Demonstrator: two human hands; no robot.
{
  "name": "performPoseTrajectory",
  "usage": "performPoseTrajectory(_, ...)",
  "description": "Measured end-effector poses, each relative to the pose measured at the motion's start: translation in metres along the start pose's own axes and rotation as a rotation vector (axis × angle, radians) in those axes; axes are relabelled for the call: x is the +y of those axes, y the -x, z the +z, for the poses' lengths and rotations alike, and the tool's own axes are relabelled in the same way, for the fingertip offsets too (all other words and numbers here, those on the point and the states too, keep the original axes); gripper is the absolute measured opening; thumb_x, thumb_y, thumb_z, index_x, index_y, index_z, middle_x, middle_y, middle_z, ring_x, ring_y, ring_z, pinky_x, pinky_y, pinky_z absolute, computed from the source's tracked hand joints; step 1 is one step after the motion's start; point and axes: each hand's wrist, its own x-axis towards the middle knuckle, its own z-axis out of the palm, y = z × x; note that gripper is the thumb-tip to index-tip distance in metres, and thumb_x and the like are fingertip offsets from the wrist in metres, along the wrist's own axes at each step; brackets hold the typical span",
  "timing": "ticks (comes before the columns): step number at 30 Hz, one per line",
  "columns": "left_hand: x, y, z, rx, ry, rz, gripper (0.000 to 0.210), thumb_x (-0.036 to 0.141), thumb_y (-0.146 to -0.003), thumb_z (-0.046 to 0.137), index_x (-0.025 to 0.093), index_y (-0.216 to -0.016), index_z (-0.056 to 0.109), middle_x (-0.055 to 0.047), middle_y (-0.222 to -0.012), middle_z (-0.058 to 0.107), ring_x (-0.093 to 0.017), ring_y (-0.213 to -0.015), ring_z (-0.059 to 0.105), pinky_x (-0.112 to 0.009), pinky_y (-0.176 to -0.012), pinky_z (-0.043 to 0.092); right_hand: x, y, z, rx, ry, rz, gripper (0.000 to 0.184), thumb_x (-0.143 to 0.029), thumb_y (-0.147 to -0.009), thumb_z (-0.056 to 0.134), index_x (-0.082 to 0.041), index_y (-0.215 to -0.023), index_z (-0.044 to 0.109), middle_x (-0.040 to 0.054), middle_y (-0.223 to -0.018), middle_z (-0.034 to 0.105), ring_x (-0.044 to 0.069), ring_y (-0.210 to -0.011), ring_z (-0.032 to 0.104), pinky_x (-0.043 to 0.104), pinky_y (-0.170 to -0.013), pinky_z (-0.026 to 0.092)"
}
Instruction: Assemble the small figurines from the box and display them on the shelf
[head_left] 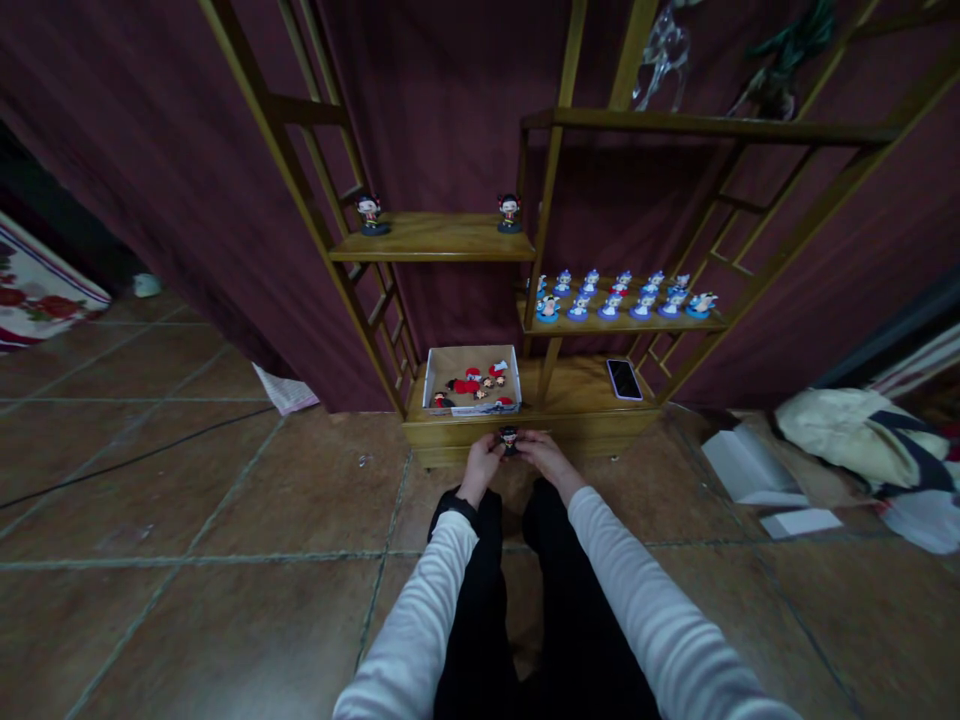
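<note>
Between my two hands is a small black-haired figurine [509, 439], held upright low in front of the shelf. My left hand [484, 466] pinches it from the left, and my right hand [546, 456] grips its right side. Just beyond them, a shallow open box [472, 352] sits on the bottom shelf, with several red and black figurine pieces [466, 386] lying in it. Two similar figurines stand on the shelf above, one at the left end [370, 214] and one at the right end [509, 213].
Several blue and white figurines [611, 305] stand in rows on the right shelf. Below them lies a phone [624, 380]. A glass ornament [664, 58] is on the upper shelf. White boxes [750, 466] and a cloth bag [862, 435] lie on the floor at right. A cable [142, 456] crosses the left floor.
</note>
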Motion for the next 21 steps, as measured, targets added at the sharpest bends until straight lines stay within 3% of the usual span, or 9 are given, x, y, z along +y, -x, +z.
performPoseTrajectory(7,0.009,0.008,0.001,-0.088,0.047,0.114,0.033,0.012,-0.059,0.070,0.013,-0.090,0.060,-0.004,-0.081,0.067,-0.014,-0.074,0.062,-0.025,-0.070,0.047,-0.005,0.004,0.002,0.004,-0.022,-0.025,0.025,-0.027,-0.050,0.077,-0.019,-0.071,0.069,0.0061,-0.082,0.071,0.023,-0.085,0.065,0.036,-0.079,0.049)
performPoseTrajectory(16,0.019,0.019,0.002,0.097,-0.248,0.187,0.038,0.011,-0.052,0.075,0.018,-0.084,0.054,-0.003,-0.082,0.066,-0.017,-0.079,0.062,-0.028,-0.072,0.047,0.009,-0.008,-0.001,-0.098,-0.029,-0.059,0.022,-0.027,-0.055,0.073,-0.022,-0.076,0.069,0.0047,-0.078,0.070,0.024,-0.084,0.066,0.036,-0.077,0.048)
performPoseTrajectory(21,0.020,0.023,0.004,0.119,-0.410,0.290,0.037,0.014,-0.057,0.071,0.019,-0.086,0.049,-0.001,-0.083,0.063,-0.015,-0.077,0.061,-0.027,-0.072,0.045,0.010,-0.009,-0.002,-0.103,-0.034,-0.022,0.018,-0.024,-0.054,0.070,-0.022,-0.071,0.068,0.0040,-0.074,0.070,0.023,-0.080,0.066,0.036,-0.075,0.048)
